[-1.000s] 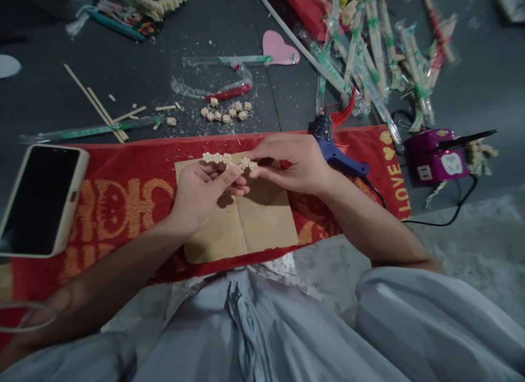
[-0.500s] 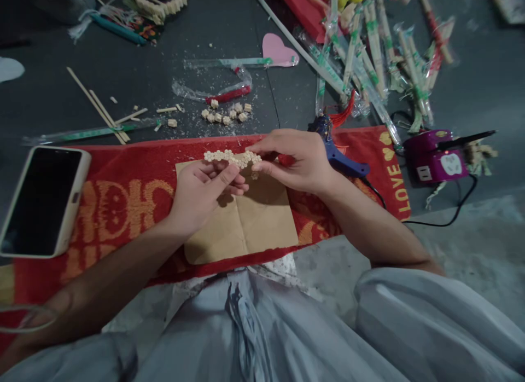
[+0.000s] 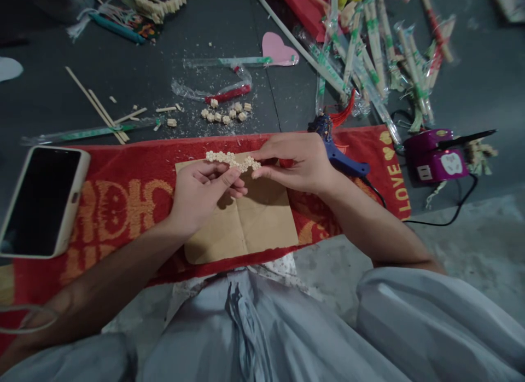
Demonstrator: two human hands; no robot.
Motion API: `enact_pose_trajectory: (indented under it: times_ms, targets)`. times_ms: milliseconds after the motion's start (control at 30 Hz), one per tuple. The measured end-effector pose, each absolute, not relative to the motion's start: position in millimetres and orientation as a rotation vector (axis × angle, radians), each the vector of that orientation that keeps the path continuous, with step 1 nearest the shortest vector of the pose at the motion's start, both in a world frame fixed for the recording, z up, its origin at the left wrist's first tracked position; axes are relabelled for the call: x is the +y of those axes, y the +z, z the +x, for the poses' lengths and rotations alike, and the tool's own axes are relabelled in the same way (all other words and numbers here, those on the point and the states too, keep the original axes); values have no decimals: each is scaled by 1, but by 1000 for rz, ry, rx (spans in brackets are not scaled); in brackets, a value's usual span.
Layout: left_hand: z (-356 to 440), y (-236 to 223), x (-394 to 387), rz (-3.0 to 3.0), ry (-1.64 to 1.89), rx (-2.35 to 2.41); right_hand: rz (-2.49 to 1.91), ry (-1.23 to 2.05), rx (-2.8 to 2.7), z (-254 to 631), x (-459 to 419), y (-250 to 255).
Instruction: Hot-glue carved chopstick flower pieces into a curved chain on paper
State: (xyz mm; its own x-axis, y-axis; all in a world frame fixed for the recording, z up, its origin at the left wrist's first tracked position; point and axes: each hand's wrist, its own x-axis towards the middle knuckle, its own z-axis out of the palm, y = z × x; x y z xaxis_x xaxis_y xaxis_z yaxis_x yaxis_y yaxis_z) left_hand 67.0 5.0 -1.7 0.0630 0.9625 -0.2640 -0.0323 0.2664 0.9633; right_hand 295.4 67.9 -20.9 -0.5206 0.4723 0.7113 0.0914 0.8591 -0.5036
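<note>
A curved chain of small pale flower-shaped pieces (image 3: 246,164) is held up between both hands, above a tan paper sheet (image 3: 262,223). My left hand (image 3: 205,190) pinches its middle between thumb and fingers. Its right end lies at the thumb and fingertips of my right hand (image 3: 295,160), which close on it. Just beyond the hands sits a small group of loose pale flower-shaped pieces (image 3: 226,119) on the dark table. A blue glue gun (image 3: 346,162) lies to the right of my right hand, partly hidden by it.
A red towel (image 3: 123,207) spreads under the sheet, with a phone (image 3: 43,201) at its left. Thin wooden sticks (image 3: 96,105) lie beyond. At right stand a purple power socket box (image 3: 435,157) with a cord, and wrapped stick bundles (image 3: 373,48). A pink heart (image 3: 279,49) lies farther back.
The chain has turned slightly in my fingers, so its right end looks different and a piece that hung below it no longer shows. Both hands have barely moved.
</note>
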Motion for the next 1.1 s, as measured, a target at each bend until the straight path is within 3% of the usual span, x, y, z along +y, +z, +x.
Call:
enact_pose_trajectory:
  times_ms: [1100]
  targets:
    - [65, -3, 2, 1010, 921, 1301, -412, 539, -2158, 297, 70, -19]
